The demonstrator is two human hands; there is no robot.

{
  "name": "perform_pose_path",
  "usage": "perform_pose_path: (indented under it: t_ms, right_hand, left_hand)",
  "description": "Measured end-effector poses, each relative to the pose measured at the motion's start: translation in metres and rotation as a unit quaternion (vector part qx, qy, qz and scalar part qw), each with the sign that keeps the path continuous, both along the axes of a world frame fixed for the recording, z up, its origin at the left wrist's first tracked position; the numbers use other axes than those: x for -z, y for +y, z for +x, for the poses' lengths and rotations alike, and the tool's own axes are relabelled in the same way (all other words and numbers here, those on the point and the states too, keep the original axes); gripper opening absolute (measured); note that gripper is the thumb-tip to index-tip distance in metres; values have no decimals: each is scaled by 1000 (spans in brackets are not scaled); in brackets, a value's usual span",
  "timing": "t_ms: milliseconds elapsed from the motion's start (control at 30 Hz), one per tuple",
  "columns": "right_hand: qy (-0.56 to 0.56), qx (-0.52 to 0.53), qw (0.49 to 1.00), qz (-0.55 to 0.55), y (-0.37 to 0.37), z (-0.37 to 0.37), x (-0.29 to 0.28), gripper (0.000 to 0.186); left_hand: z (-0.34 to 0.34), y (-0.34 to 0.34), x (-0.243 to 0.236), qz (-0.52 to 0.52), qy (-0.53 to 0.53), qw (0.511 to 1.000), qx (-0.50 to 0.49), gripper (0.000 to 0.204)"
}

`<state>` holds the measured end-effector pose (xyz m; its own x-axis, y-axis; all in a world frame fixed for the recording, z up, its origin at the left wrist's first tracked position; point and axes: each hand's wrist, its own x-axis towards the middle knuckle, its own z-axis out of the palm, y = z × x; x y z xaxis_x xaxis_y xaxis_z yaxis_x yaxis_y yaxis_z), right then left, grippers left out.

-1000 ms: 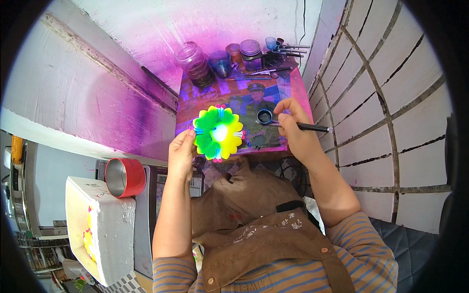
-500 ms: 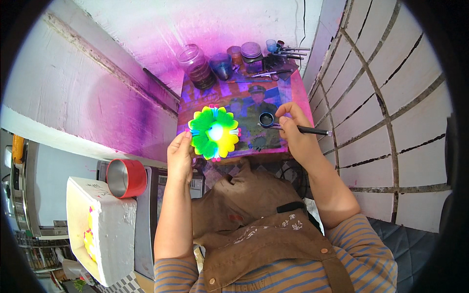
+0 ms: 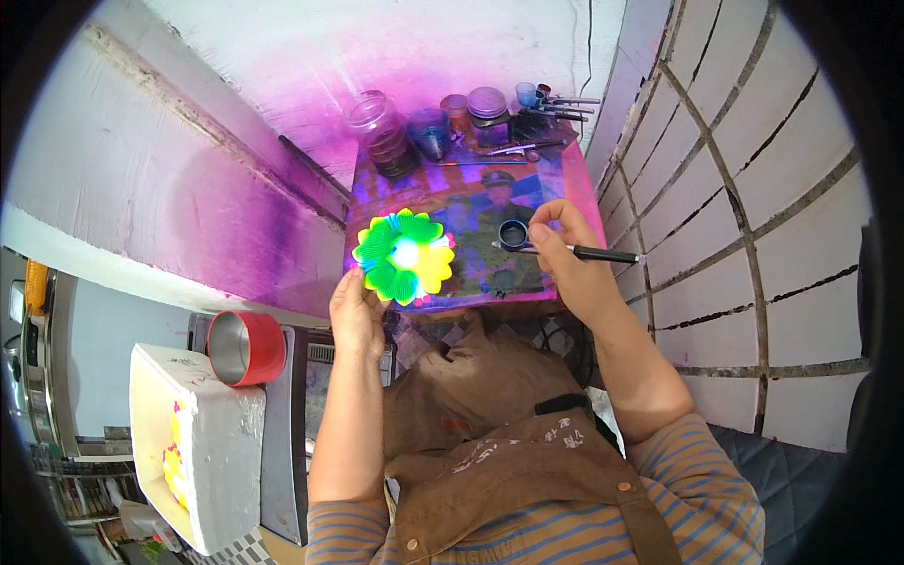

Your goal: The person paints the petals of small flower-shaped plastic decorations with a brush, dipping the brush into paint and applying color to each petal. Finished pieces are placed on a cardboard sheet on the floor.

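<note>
Over the near left of the paint-stained table (image 3: 556,278), a flower-shaped piece (image 3: 405,258) with green and yellow petals, blue accents and pink tips is held up. My left hand (image 3: 358,313) pinches its lower left edge, the fingers partly behind it. To the right, my right hand (image 3: 572,252) is closed round an airbrush (image 3: 607,255). The airbrush's round cup (image 3: 513,234) opens upward, and its thin nozzle points left toward the flower, with a gap between. How my right fingertips sit on the trigger is hidden.
Along the table's back stand a clear jar (image 3: 388,141), a blue cup (image 3: 429,134), a lidded jar (image 3: 489,115) and several other airbrushes (image 3: 570,108). On the left are a red pot (image 3: 247,348) and a white foam box (image 3: 212,443) holding yellow-pink pieces. A tiled wall (image 3: 753,235) rises close at right.
My left hand has turned the flower and shifted it slightly left and lower, and the hand now sits beneath its lower left edge. The airbrush stays almost in place.
</note>
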<state>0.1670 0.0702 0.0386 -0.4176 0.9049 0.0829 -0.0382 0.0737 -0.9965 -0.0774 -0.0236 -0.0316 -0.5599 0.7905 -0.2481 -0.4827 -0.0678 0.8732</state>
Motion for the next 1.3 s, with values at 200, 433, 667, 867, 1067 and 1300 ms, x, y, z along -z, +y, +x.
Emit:
perform_pose_path:
  t_ms: [200, 433, 667, 867, 1067, 1300]
  right_hand:
    - [-20, -8, 1000, -9, 1, 5, 6, 30]
    - [-11, -14, 1000, -22, 1, 2, 9, 25]
    - [-28, -22, 999, -24, 3, -2, 14, 24]
    - [-32, -25, 999, -13, 5, -3, 20, 23]
    - [-42, -31, 999, -14, 8, -6, 16, 22]
    - [-10, -20, 1000, 9, 8, -17, 4, 18]
  left_hand:
    - [14, 0, 21, 4, -70, 998, 6, 34]
    - [-15, 15, 21, -102, -116, 984, 94, 46]
    - [-28, 28, 21, -180, -5, 967, 182, 33]
    - [-20, 20, 23, -144, 45, 972, 179, 25]
    - [-4, 6, 8, -70, 100, 984, 127, 27]
    - [4, -1, -7, -41, 119, 984, 122, 28]
